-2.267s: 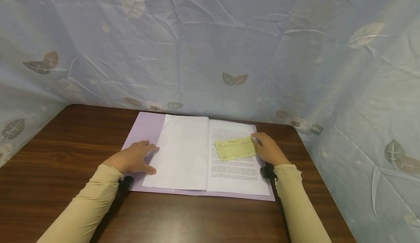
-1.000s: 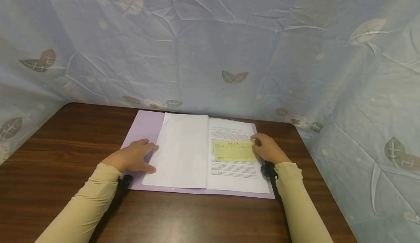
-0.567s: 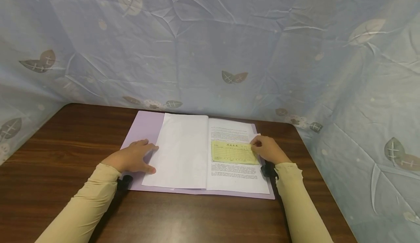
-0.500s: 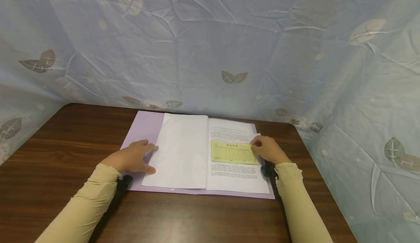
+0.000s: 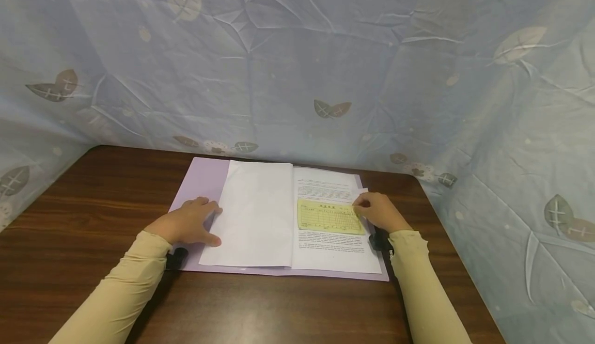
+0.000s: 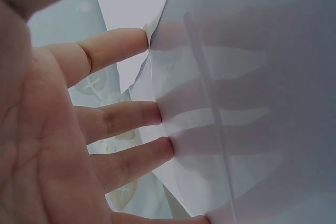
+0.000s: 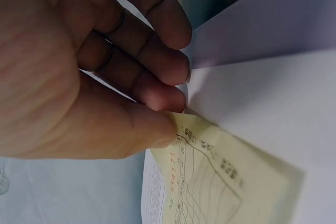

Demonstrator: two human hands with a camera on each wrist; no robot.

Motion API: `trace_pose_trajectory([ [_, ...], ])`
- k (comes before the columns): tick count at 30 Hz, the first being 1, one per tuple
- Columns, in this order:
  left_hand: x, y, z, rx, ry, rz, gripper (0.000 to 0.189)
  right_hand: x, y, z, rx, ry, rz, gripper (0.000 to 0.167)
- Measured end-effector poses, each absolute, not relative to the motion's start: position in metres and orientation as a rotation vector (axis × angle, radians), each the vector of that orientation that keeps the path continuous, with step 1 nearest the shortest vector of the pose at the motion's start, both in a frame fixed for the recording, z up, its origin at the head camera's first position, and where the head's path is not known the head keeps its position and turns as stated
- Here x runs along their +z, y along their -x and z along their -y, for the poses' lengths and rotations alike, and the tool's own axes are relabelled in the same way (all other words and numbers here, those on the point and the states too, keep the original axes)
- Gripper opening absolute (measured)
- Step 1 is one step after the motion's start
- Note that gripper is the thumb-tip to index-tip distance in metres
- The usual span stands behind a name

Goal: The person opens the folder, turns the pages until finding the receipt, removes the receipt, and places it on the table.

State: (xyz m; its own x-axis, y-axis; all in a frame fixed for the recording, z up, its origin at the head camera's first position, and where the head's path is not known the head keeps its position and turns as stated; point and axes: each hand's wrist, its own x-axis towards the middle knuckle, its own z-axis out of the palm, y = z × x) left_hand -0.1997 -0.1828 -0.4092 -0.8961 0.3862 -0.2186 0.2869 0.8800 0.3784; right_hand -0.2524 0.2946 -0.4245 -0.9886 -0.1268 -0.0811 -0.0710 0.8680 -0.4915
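Observation:
An open lilac folder lies on the table, holding white paper. Its left-hand sheet shows blank, and the right-hand page carries printed text. Across that page lies a yellow receipt slip with a printed grid. My right hand pinches the slip's right end between thumb and finger; red digits show on it in the right wrist view. My left hand rests at the folder's left side with spread fingers, thumb over the blank sheet. In the left wrist view, straight fingertips touch a glossy surface.
The dark wooden table extends around the folder on all sides. Behind it and to the right hangs a pale blue curtain with leaf prints. A small white paper corner sticks out just beyond my right hand.
The yellow slip has turned from tilted to nearly level and shifted slightly left, still pinched by my right hand. A white paper corner has appeared behind that hand. The folder has shifted slightly left.

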Motion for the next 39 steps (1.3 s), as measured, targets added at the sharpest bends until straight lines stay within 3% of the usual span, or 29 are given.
trace_pose_trajectory([
  [25, -0.405, 0.195, 0.180, 0.503, -0.504, -2.759, 0.082, -0.421, 0.248, -0.297, -0.747, 0.181, -2.946, 0.009],
  [39, -0.401, 0.194, 0.184, 0.511, -0.518, -2.753, 0.083, -0.394, 0.240, -0.353, -0.680, 0.285, -2.983, 0.013],
])
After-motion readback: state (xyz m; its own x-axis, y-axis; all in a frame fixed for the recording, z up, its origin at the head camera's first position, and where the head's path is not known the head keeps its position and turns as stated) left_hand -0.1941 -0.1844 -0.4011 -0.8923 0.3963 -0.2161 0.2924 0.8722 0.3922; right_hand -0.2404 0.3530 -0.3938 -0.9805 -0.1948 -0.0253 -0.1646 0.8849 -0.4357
